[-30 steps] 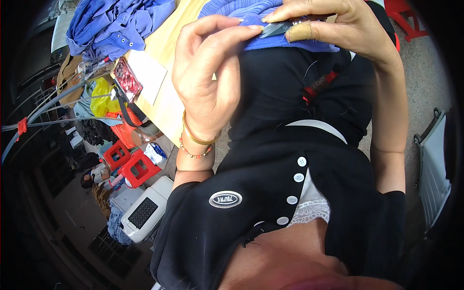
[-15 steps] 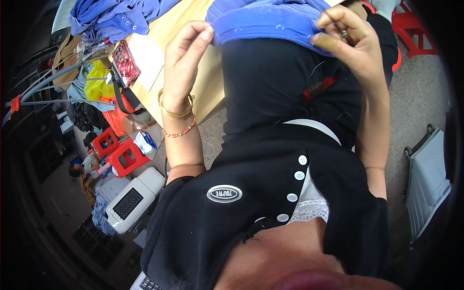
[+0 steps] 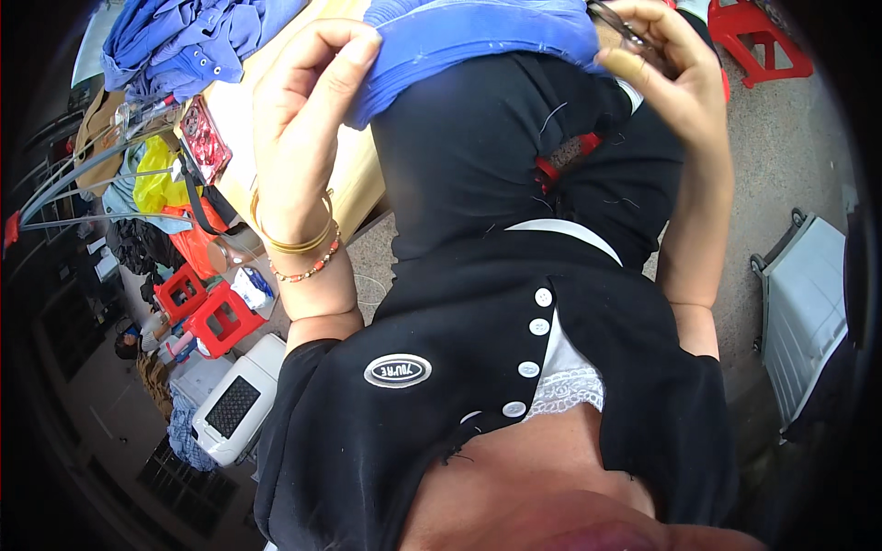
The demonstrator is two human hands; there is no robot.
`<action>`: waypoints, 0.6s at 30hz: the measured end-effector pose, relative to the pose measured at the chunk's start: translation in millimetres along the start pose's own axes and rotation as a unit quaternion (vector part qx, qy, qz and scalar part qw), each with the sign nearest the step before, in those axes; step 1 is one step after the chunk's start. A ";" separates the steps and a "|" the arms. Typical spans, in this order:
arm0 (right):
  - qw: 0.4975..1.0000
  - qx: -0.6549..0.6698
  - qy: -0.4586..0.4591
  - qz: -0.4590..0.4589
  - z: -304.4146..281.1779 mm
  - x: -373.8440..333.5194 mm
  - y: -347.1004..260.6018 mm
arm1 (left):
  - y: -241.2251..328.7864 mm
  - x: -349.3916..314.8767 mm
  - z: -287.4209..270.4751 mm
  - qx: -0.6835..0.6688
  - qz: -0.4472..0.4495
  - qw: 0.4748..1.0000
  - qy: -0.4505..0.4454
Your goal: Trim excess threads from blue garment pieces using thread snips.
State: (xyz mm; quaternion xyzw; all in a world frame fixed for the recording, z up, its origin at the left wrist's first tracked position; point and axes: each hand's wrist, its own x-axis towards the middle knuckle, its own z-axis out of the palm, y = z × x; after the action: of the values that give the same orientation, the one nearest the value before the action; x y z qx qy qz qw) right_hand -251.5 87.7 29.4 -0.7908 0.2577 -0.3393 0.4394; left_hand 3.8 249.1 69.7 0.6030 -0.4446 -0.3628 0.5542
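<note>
A blue piece of cloth [image 3: 487, 41] with a folded, stitched edge stretches across my lap at the top of the view, and loose thread ends show along that edge. My left hand [image 3: 303, 119], with gold bangles at the wrist, pinches its left end between thumb and forefinger. At the other end is my right hand [image 3: 675, 78], its fingers curled round a small dark metal tool that looks like thread snips [image 3: 617, 23]. My right thumb, which has a yellowish wrap, lies close to the cloth's edge. Bits of thread cling to my black trousers [image 3: 459, 156].
On the pale wooden table [image 3: 363, 179] at left lie a heap of blue garments [image 3: 193, 50] and a shiny red patterned object [image 3: 204, 138]. Red stools [image 3: 223, 321], a yellow bag [image 3: 165, 174] and a white machine [image 3: 239, 399] stand left; a grey wheeled cart [image 3: 808, 308] stands right.
My left hand has shifted left and nearer with its end of the cloth. My right hand has turned, showing more of the metal tool. The whole view has swung slightly.
</note>
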 end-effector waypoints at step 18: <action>0.994 0.072 -0.001 -0.084 44.9 -2.9 -25.2 | -8.6 2.1 3.1 0.012 0.013 0.999 0.032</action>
State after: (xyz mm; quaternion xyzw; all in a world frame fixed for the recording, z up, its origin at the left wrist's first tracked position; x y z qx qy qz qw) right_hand -216.4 125.2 33.2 -0.7765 0.1650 -0.3916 0.4653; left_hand 2.9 246.0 61.0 0.6150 -0.4387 -0.3305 0.5658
